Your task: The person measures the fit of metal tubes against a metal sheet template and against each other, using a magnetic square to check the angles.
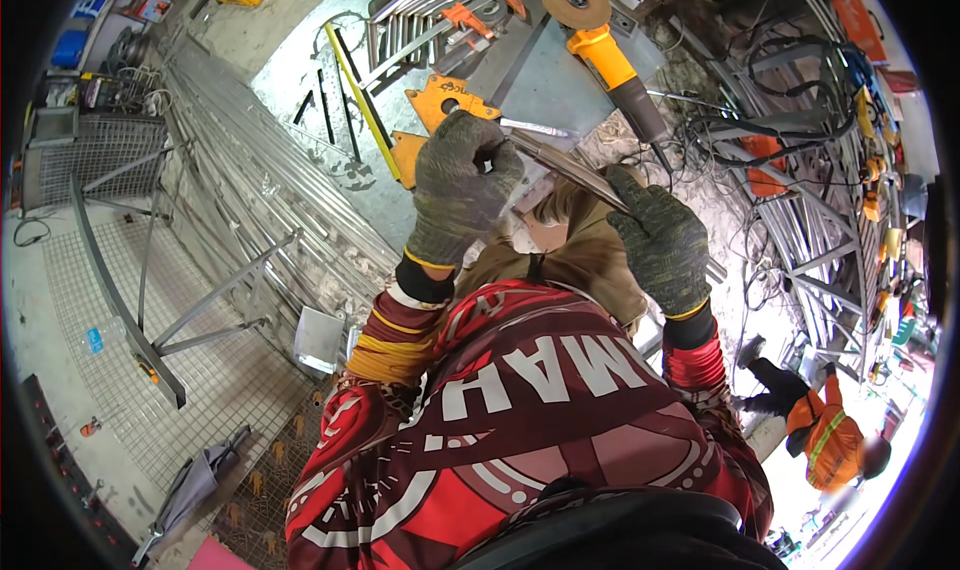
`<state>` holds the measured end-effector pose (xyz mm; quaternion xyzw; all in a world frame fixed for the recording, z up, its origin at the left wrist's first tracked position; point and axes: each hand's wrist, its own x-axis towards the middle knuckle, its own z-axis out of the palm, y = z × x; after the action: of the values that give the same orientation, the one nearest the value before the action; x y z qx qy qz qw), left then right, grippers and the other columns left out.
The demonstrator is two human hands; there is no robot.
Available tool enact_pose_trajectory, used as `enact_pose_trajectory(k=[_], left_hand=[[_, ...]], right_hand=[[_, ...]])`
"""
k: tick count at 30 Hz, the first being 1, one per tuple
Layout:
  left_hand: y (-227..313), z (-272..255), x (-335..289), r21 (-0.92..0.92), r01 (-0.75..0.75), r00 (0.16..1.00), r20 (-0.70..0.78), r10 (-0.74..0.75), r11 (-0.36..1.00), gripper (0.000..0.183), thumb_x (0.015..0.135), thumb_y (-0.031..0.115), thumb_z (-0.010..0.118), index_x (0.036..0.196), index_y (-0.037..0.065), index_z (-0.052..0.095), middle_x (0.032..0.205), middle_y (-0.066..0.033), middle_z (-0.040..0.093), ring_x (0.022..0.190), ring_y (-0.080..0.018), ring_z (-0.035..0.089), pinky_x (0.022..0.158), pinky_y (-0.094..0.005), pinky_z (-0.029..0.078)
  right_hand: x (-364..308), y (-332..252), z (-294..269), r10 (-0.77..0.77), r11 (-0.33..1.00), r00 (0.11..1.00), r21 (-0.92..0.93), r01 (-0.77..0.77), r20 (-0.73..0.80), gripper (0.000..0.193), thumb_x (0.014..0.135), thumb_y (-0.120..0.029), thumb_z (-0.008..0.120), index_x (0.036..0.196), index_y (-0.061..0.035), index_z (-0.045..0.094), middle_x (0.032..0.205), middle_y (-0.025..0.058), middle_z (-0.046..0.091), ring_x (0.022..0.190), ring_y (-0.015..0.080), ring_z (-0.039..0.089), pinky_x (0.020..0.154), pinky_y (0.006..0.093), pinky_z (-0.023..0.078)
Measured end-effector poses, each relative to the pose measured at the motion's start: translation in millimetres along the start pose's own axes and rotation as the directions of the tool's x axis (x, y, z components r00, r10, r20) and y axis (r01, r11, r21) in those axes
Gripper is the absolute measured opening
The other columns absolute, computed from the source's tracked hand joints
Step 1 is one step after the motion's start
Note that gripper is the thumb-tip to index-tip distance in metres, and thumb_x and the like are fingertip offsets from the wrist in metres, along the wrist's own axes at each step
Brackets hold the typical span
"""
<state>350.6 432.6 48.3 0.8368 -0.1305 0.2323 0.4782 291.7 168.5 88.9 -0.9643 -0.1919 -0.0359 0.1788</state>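
Observation:
A thin metal bar (pixel 572 170) slants across in front of my lap. My right hand (pixel 662 245), in a dark grey knit glove, is closed around its nearer part. At the bar's far end my left hand (pixel 462 185), gloved alike, has its fingers curled into a ring; what they pinch, if anything, is too small to tell. Just beyond the left hand lie an orange-yellow welding magnet (pixel 450 100) and a second welding magnet (pixel 406 156). A yellow angle grinder (pixel 605 58) with a brown disc lies past the right hand, its cord trailing toward me.
Orange-handled clamps (pixel 467 20) and metal strips lie on a grey metal sheet (pixel 545 95). Long metal tubes (pixel 270 170) run along my left, beside wire mesh (pixel 100 300) and a metal frame (pixel 150 345). Cables (pixel 800 80) tangle at right. A person in an orange vest (pixel 832 440) is at lower right.

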Motion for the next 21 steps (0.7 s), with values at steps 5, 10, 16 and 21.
enact_pose_trajectory(k=[5,10,16,21], left_hand=[[-5.6,-18.8,3.2,-0.392,0.568,0.794,0.492,-0.357,0.724,0.007,0.089,0.005,0.07,0.092,0.004,0.064,0.074,-0.0007,0.063,0.065,-0.0074,0.059,0.058,-0.0251,0.049],[-10.9,-18.4,-4.6,-0.577,0.662,0.749,0.513,-0.419,0.478,0.005,0.091,0.004,0.067,0.096,0.003,0.065,0.079,-0.0023,0.063,0.068,-0.0089,0.058,0.066,-0.0274,0.052],[-5.4,-17.6,0.5,-0.373,0.453,0.873,0.369,-0.319,0.81,0.012,0.089,0.007,0.071,0.099,0.004,0.065,0.083,-0.0016,0.062,0.07,-0.0112,0.058,0.068,-0.0298,0.052],[1.4,-7.7,1.5,0.018,0.034,0.985,0.168,-0.036,0.999,0.016,0.082,0.003,0.075,0.092,0.004,0.063,0.077,-0.0083,0.061,0.067,-0.0191,0.062,0.062,-0.0313,0.05]], right_hand=[[-0.6,6.9,-3.5,-0.069,0.994,0.997,0.084,0.071,-0.024,0.05,0.088,-0.023,0.071,0.137,-0.017,0.064,0.089,0.0073,0.069,0.079,0.0283,0.065,0.069,0.0401,0.052],[4.0,-0.6,-9.4,0.021,0.992,0.999,0.12,-0.024,0.028,0.047,0.08,-0.013,0.078,0.126,-0.0098,0.07,0.097,0.0159,0.072,0.085,0.0355,0.068,0.075,0.042,0.055],[3.9,0.6,-9.3,0.008,0.994,0.999,0.106,-0.012,0.041,0.047,0.08,-0.014,0.077,0.126,-0.0105,0.07,0.094,0.0154,0.071,0.084,0.0348,0.067,0.074,0.042,0.054],[5.4,-3.9,-9.6,0.038,0.999,0.996,-0.022,-0.036,0.078,0.049,0.08,-0.015,0.077,0.128,-0.0118,0.069,0.091,0.0144,0.068,0.082,0.0339,0.066,0.074,0.0419,0.053]])
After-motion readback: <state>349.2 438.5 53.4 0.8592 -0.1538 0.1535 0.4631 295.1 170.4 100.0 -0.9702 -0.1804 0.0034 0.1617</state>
